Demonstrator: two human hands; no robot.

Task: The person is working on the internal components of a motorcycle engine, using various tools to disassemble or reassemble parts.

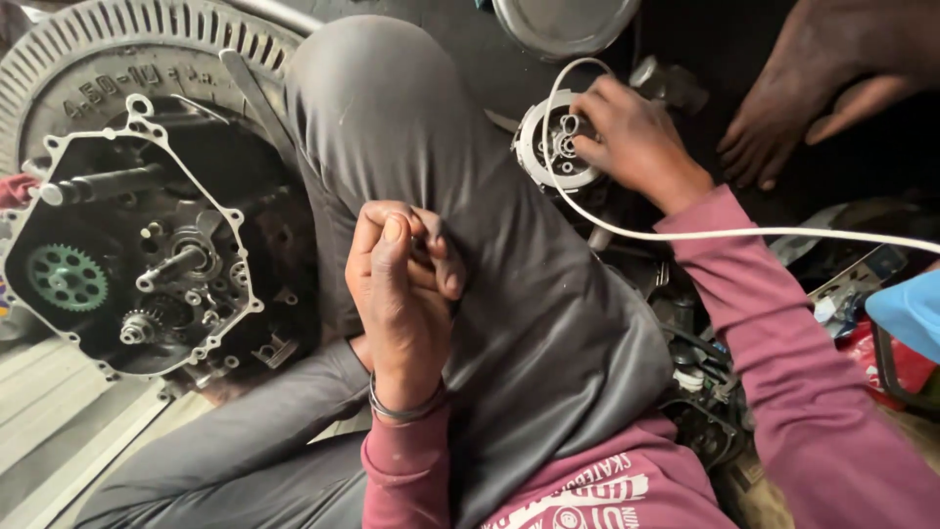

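Maroon sleeves cover both of the person's arms. The right hand (632, 142) reaches forward past the raised knee (411, 127) and lies on a round white-rimmed metal part (553, 147), its fingers curled loosely over the part's right edge and face; whether it truly grips the part or only steadies it cannot be told. The part sits just beyond the knee, among dark engine pieces, and shows several small round holes in its middle. A white cable (685, 233) loops around the part's top and left side, passes under the right wrist and runs off to the right edge of the view.

The left hand (401, 279) is closed in a loose fist against the grey trouser leg, thumb up, fingers folded in; something small may be pinched inside, but it is hidden. A metal bangle (403, 409) circles that wrist.

To the left of the knee lies an open engine case (147, 245) with a pale gasket edge, a green gear (67, 277) and a few shafts inside. Behind it stands a tyre (117, 49) with a ribbed tread. At the top right, another person's hand (803, 88) rests well apart from the work. A blue object (906, 309) and red packaging (871, 353) sit at the far right.
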